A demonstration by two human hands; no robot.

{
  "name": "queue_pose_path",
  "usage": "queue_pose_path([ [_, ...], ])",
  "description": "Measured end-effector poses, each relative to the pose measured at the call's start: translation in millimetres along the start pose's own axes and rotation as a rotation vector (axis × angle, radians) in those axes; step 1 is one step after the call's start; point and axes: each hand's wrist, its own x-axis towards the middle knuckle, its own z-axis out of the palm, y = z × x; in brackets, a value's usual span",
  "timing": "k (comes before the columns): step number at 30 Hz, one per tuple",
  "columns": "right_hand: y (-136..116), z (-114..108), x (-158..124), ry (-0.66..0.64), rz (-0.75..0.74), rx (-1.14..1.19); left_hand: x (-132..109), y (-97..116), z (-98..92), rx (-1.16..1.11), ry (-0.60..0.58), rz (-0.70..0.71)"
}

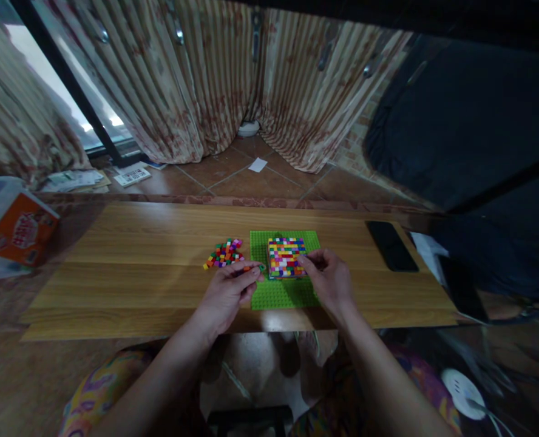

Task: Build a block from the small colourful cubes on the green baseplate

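Note:
A green studded baseplate (283,297) lies on the wooden table, with a block of multicoloured small bricks (286,256) standing on it. My left hand (230,288) is at the plate's left edge, its thumb and fingers pinched on a small green brick (261,267). An orange piece shows beside that brick, at the fingertips. My right hand (328,276) touches the right side of the brick block with closed fingertips; anything between them is hidden. Just beyond my left hand, a pile of loose coloured bricks (224,252) lies on the wood.
On the table's right part lies a black phone (391,246). A clear bin with an orange label (21,230) stands at the far left. Curtains (196,79) hang behind the wooden table (137,267), and a white power strip (463,393) is at lower right.

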Motion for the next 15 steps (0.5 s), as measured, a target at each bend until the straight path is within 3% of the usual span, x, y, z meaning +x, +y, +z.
queue_pose_path([
  [10, 4, 5, -1, 0.006, -0.017, 0.06, 1, -3, 5.3, 0.028, -0.03, 0.025],
  [15, -17, 0, -16, 0.069, -0.262, 0.056, 2, -4, 8.4, 0.006, -0.075, 0.021],
])
